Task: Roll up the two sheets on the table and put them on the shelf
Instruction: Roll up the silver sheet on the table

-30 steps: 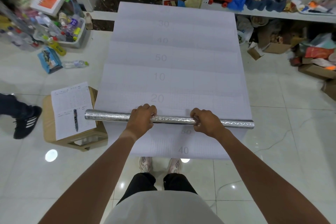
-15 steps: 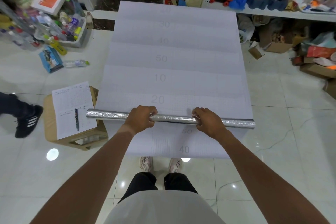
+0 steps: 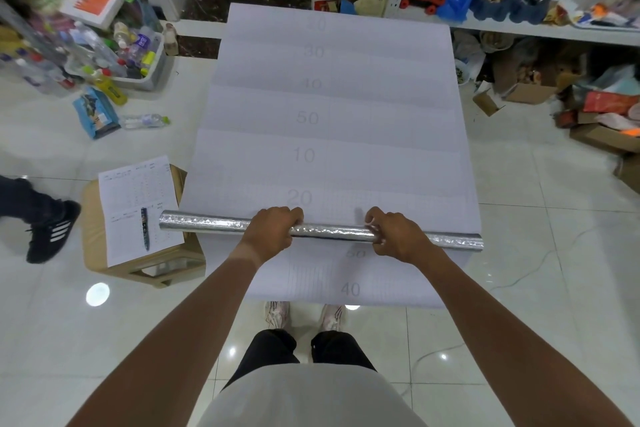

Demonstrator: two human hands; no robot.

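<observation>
A silver foil-faced roll (image 3: 204,222) lies crosswise on the near part of a long white sheet (image 3: 346,107) printed with faint grey numbers. The sheet covers the table from the near edge to the far end. My left hand (image 3: 273,230) grips the roll left of its middle. My right hand (image 3: 394,236) grips it right of the middle. The roll's ends stick out past both sides of the sheet. A white metal shelf (image 3: 540,28) crowded with toys stands at the far right.
A wooden stool (image 3: 93,253) with a paper form and a pen stands left of the table. Another person's black shoe (image 3: 52,230) is at the far left. Bins of bottles (image 3: 114,59) sit far left. Cardboard boxes (image 3: 526,90) lie on the floor right.
The roll and both hands have crept slightly away from me along the sheet, toward the printed 20. My grip is unchanged.
</observation>
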